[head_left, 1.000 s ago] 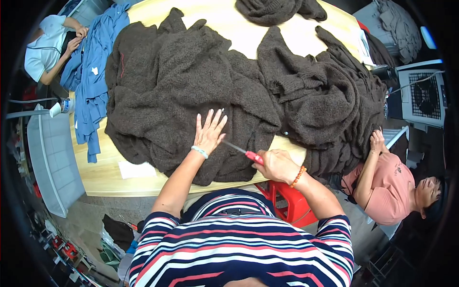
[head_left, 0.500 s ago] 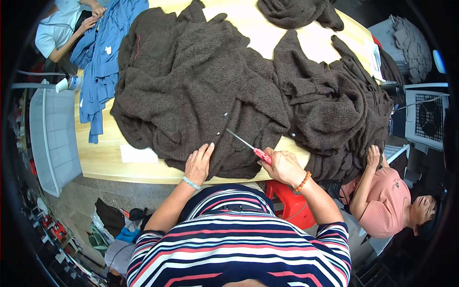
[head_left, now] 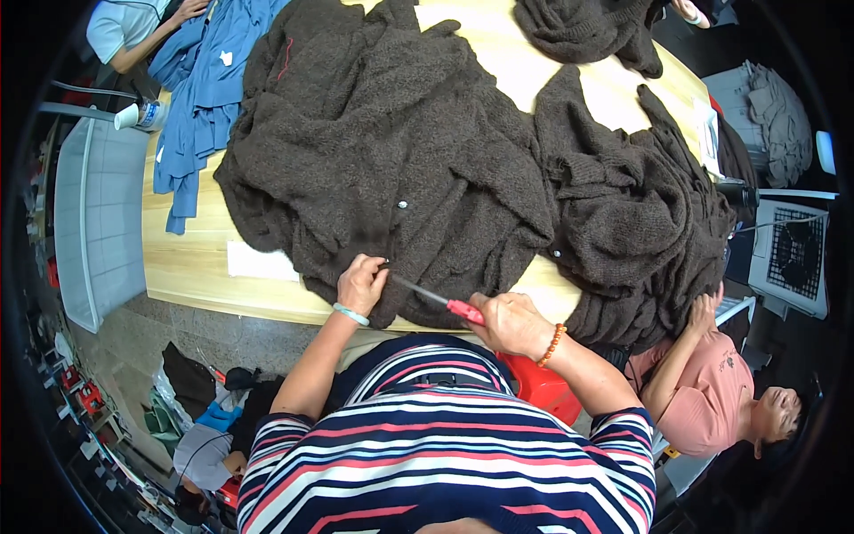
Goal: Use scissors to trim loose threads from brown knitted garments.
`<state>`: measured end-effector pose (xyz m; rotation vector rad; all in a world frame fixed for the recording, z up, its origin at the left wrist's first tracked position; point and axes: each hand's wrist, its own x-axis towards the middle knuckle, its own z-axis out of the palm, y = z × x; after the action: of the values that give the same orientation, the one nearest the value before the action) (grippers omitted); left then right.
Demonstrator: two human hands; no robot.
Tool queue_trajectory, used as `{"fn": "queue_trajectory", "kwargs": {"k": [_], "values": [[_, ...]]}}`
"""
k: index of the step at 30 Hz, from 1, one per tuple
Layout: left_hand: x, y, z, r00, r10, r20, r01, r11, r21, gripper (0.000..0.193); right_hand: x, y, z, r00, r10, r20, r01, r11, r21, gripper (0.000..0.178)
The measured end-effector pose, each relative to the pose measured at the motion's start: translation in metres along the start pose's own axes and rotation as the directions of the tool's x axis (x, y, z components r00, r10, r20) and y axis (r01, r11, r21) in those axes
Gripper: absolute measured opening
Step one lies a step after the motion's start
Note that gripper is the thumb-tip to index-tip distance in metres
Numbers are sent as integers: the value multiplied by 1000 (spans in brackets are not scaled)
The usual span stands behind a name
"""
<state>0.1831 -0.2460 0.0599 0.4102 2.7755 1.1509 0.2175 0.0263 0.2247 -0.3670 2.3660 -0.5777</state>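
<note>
A large dark brown knit garment [head_left: 374, 160] lies heaped in front of me. My left hand [head_left: 362, 283] is closed at its near edge, thumb and fingers pinching the knit beside a small shiny button [head_left: 386, 262]. Another shiny button [head_left: 403, 205] shows farther up the cloth. In my right hand [head_left: 516, 324] is a red-handled tool [head_left: 464, 311] with a long thin metal shaft, its exact kind unclear. The shaft points left and slightly away from me, its tip close to my left fingertips. Whether the tip touches the button I cannot tell.
More brown knitwear [head_left: 627, 205] is piled to the right, where a co-worker's hand [head_left: 704, 311] rests. Blue garments [head_left: 200, 98] hang over the far left of the wooden table [head_left: 191, 280]. White paper [head_left: 260, 261] lies near my left hand. A red stool [head_left: 547, 392] stands below the table edge.
My left hand has gone from resting on the knit to pinching its edge by a button. The tool has moved left and nearer me, its tip now by those fingers.
</note>
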Motion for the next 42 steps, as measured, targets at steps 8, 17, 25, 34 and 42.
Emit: {"fn": "queue_trajectory", "kwargs": {"k": [8, 17, 25, 34, 42], "values": [[-19, -21, -47, 992, 123, 40, -129, 966, 224, 35, -1, 13, 7, 993, 3, -114, 0, 1000, 27, 22], [-26, -33, -22, 975, -221, -36, 212, 964, -161, 20, 16, -18, 16, 983, -183, -20, 182, 982, -40, 22], [4, 4, -39, 972, 173, -160, -161, 983, 89, 30, 24, -5, 13, 988, -129, -85, 126, 991, -35, 21], [-3, -24, 10, 983, 59, -174, -97, 971, -219, 23, 22, -5, 20, 989, -118, -88, 110, 990, -90, 23], [39, -1, 12, 974, -90, -209, 60, 988, -145, 33, 28, 4, 17, 984, 10, -175, -14, 1000, -18, 23]]}}
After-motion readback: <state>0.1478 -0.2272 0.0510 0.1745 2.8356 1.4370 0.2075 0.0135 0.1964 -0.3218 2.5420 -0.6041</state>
